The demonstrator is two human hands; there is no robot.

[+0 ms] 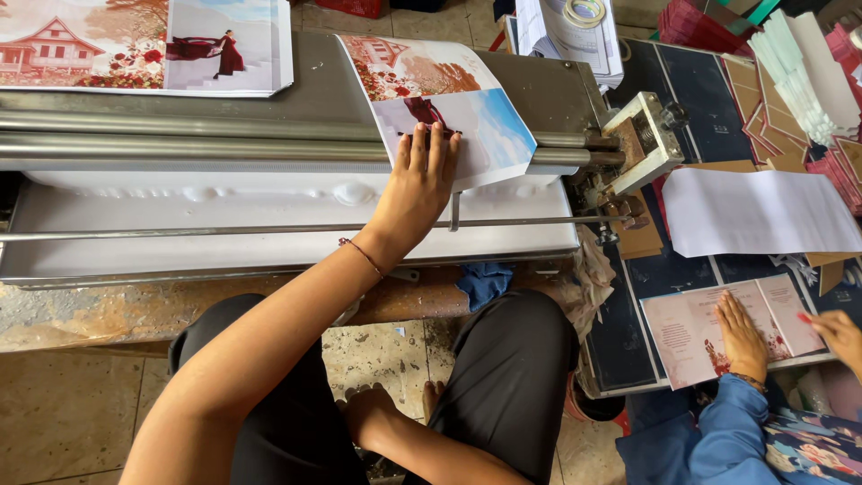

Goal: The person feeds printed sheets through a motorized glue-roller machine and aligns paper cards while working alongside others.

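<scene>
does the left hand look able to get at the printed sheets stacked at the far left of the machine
Probably yes. The left hand lies flat on the printed sheet over the rollers, and nothing stands between it and the stacked prints; it would have to let go first.

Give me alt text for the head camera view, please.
A seated person's left hand presses a printed picture sheet flat onto the metal rollers of a glue-coated machine. At right, a co-worker's hands smooth another printed sheet.

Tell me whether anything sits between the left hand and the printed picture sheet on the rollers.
Nothing visible does: the left hand lies flat on the glossy printed picture sheet, fingertips on its lower part over the grey metal rollers.
</scene>
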